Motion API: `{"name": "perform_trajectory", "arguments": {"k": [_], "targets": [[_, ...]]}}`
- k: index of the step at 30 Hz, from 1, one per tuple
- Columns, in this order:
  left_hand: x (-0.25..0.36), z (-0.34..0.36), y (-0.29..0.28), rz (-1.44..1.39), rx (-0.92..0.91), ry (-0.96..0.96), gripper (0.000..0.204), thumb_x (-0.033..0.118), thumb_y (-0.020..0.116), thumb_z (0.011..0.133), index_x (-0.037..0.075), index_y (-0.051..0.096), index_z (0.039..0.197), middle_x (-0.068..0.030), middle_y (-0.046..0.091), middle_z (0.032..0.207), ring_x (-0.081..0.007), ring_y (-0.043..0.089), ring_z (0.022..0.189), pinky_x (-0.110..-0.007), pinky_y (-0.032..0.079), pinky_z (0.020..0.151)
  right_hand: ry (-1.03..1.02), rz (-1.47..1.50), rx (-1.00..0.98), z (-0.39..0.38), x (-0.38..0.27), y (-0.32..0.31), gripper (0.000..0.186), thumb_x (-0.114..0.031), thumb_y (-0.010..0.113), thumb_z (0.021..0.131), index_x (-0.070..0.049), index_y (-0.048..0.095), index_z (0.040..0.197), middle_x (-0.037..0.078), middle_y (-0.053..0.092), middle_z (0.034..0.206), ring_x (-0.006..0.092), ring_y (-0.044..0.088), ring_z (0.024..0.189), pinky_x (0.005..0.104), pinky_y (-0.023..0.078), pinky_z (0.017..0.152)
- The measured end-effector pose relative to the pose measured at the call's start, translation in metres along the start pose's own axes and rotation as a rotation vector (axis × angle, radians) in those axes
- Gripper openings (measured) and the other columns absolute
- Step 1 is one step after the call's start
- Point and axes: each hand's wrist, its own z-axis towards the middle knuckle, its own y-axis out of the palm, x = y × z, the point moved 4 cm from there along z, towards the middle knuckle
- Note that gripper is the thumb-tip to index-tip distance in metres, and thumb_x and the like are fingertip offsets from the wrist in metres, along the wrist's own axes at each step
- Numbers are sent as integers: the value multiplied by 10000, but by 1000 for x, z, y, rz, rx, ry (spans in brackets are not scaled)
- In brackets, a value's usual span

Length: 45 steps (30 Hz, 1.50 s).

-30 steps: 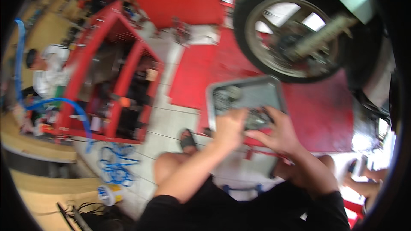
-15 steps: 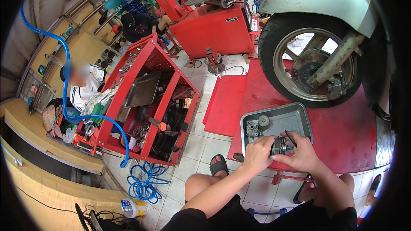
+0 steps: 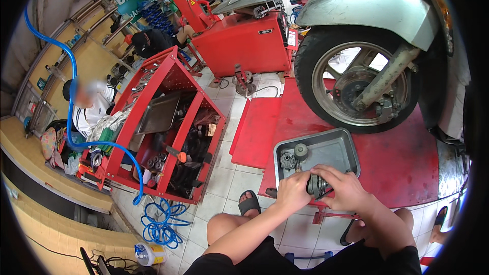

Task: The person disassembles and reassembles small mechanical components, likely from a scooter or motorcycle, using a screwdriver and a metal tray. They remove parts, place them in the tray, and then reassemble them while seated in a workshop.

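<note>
My left hand (image 3: pixel 294 191) and my right hand (image 3: pixel 344 191) both grip a grey metal mechanical part (image 3: pixel 318 187) at the near edge of a steel tray (image 3: pixel 351 147). The right fingers curl over its top and partly hide it. Inside the tray lie a round metal cylinder (image 3: pixel 300 150) and a small cast-metal part (image 3: pixel 288 161). The tray rests on a red metal platform (image 3: pixel 402 168), just below the front wheel (image 3: pixel 356 86) of a silver scooter (image 3: pixel 367 2).
A red tool cart (image 3: pixel 168 61) with a coiled blue hose (image 3: pixel 163 224) beside it stands left. Behind are a red machine (image 3: pixel 234 46), a person in white (image 3: pixel 94 107) and a person in dark clothing (image 3: pixel 147 43). Another person's foot (image 3: pixel 438 229) shows at right.
The whole scene has shifted slightly with the camera since half a second ago. My right fingers now lie over the top of the held part, covering more of it.
</note>
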Motion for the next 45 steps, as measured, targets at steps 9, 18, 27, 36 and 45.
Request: {"name": "perform_trajectory", "arguments": {"k": [9,18,27,36,45], "targets": [[-1,0,0,-45,41,-8,450,189,884,640,-12,674,983,-205,705,793,-413,714,745,-497,571,655,27,-12,-41,4,-4,-2,910,-198,869,733,-135,448,1537,95,596,1417,345,718,994,478,575,765],[-1,3,4,-69,16,-26,469,163,898,627,-6,666,998,-227,716,850,-435,716,802,-505,572,685,60,-38,22,3,1,-1,948,-280,897,682,-132,477,1519,100,632,1319,357,715,974,484,558,778],[-6,0,8,-64,3,-57,505,115,880,612,-13,687,1061,-242,714,835,-450,712,773,-522,569,677,86,1,72,3,5,1,964,-285,916,609,-126,526,1476,102,664,1274,338,703,1049,463,545,782],[3,1,-2,-66,42,-37,516,72,879,587,-7,691,1061,-218,718,891,-422,718,835,-498,578,714,10,-7,118,3,-1,-1,901,-222,886,656,-116,526,1475,104,661,1303,342,728,981,456,594,744],[-1,-1,4,-80,42,-16,489,86,882,603,-3,697,1046,-212,716,855,-416,720,803,-497,572,694,30,-2,92,0,-1,1,907,-209,883,663,-126,514,1487,102,650,1333,339,726,991,459,595,745]]}}
